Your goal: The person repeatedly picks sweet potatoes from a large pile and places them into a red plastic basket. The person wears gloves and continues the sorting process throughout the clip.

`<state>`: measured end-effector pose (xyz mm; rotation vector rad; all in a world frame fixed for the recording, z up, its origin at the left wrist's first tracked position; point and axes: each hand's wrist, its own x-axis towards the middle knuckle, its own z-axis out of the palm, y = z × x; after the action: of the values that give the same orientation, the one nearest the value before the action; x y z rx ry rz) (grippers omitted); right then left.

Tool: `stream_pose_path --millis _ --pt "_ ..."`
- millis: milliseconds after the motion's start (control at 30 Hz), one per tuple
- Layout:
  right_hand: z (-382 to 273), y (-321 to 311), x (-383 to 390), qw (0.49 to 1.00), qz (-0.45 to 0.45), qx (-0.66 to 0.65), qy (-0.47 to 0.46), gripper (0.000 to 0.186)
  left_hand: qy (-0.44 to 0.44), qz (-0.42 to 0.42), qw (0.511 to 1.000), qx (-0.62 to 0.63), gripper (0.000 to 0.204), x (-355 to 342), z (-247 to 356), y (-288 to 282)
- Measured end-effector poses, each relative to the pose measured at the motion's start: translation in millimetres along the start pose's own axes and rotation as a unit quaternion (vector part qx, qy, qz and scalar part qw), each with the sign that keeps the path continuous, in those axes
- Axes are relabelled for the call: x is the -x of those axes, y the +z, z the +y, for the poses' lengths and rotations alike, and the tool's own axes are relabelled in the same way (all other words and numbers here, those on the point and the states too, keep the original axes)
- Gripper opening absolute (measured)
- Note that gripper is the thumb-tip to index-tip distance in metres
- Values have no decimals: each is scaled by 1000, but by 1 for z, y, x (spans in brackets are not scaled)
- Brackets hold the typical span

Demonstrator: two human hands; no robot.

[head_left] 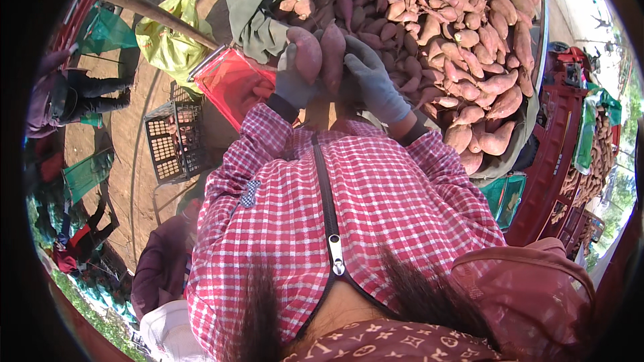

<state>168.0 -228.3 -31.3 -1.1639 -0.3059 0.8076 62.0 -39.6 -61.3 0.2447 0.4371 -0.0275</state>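
In front of my chest, both gloved hands are raised at the near edge of a big heap of sweet potatoes (463, 33). My left hand (295, 87), in a grey-blue glove, is closed round a plump reddish sweet potato (306, 53). Beside it, a longer sweet potato (333, 57) stands upright, its lower end in shadow. My right hand (378, 84), gloved alike, is curled against that longer one from the right, thumb toward it; its other fingers are partly hidden. The two sweet potatoes are side by side, nearly touching.
A dark green cloth (258, 10) edges the heap. Left of me are a red container (225, 87) with sweet potatoes, a black crate (166, 147), a yellow-green sack (168, 33) and a pole (144, 8). People stand at far left; a red truck (547, 161) stands right.
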Motion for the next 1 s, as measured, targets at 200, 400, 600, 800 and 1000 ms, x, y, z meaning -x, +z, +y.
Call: stream_pose_path --millis 200,400,600,800,1000 --pt "14 3 -18 999 -14 37 -2 68 -16 10 1000 -16 79 8 7 1" --pt "-13 25 -18 990 -61 123 -33 77 -1 -8 1000 -3 77 12 18 -5" --pt "-66 51 -4 978 -178 105 12 54 203 78 976 -29 73 81 82 -76" --pt "-31 8 21 996 -36 71 50 44 181 211 958 -75 77 137 125 -140" --pt "-50 -62 76 981 88 161 64 40 30 523 815 -246 66 126 113 -243"
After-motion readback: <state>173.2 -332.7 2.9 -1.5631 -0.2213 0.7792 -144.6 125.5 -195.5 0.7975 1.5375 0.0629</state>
